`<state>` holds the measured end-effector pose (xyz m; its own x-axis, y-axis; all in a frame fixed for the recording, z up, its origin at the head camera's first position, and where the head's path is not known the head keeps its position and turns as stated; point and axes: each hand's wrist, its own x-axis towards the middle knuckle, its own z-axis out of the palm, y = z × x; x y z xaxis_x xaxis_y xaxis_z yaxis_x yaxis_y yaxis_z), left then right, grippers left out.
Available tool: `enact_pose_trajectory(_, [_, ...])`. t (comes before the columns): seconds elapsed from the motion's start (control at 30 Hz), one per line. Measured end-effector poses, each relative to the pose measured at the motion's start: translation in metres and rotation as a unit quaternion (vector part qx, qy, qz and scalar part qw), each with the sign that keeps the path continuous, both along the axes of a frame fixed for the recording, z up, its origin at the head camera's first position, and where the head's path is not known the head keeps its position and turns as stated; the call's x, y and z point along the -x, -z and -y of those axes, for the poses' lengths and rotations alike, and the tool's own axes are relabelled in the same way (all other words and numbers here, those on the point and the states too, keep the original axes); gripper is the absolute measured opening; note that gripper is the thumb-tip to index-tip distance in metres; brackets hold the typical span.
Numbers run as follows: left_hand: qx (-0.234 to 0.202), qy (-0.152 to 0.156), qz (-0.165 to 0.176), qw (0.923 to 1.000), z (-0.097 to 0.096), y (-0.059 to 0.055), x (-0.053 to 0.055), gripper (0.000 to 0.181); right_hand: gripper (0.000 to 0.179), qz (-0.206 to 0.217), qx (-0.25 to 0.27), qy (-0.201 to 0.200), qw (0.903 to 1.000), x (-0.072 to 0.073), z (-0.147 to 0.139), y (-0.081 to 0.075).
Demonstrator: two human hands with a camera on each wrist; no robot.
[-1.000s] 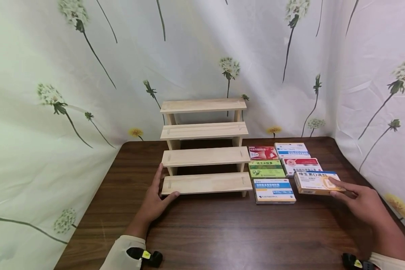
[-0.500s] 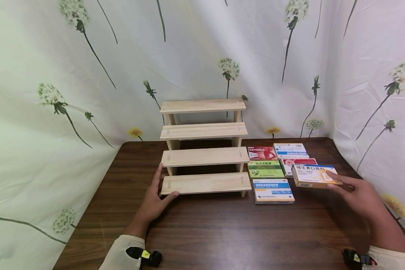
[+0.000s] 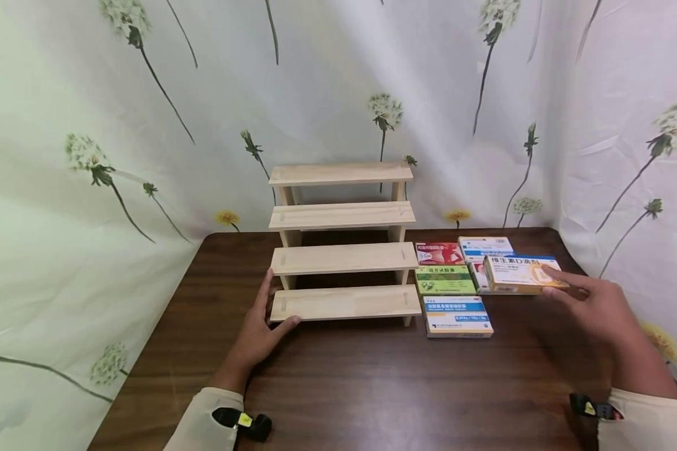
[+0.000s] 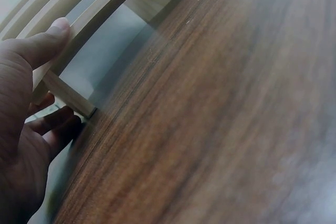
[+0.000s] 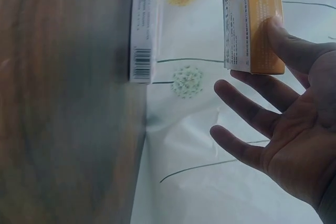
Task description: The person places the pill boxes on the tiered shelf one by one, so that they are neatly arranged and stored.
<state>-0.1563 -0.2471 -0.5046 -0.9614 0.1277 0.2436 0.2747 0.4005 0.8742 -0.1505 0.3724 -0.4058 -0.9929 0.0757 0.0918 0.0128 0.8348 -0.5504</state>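
Note:
A pale wooden stepped stand rises at the table's middle. My left hand grips the left end of its lowest board, thumb along the front edge and fingers around the side in the left wrist view. With thumb and index finger my right hand pinches the right end of a white-and-orange medicine box, labelled as vitamin D drops. In the right wrist view this box is raised apart from the table, the other fingers spread below it. It overlaps a red-and-white medicine box, mostly hidden behind it.
Right of the stand lie a red box, a green box, a blue-and-white box and another white-and-blue box. A flower-printed cloth hangs behind the dark wooden table and along its sides.
My right hand has lifted the vitamin D box and carried it away from me and slightly left, now over the red-and-white box. The left hand stays on the stand.

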Motion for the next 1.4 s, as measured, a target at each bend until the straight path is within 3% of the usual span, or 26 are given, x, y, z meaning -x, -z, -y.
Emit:
enact_pose_trajectory(0.23, [0.008,0.008,-0.005,0.9999,-0.004,-0.004,0.009,0.119,0.062,-0.011,0.002,-0.002,0.9999,0.005,0.002,-0.013])
enact_pose_trajectory(0.47, [0.001,0.007,-0.012,0.9999,-0.003,0.000,0.006,0.118,0.062,0.000,0.040,-0.014,0.9991,0.014,0.012,-0.021])
enact_pose_trajectory(0.73, [-0.002,0.006,-0.005,1.0000,-0.001,0.001,0.005,0.119,0.065,-0.003,0.037,-0.019,0.9991,0.028,0.021,-0.038])
enact_pose_trajectory(1.4, [0.019,-0.003,0.000,0.9998,0.002,0.002,0.002,0.119,0.070,-0.002,0.043,-0.047,0.9979,0.068,0.066,-0.098])
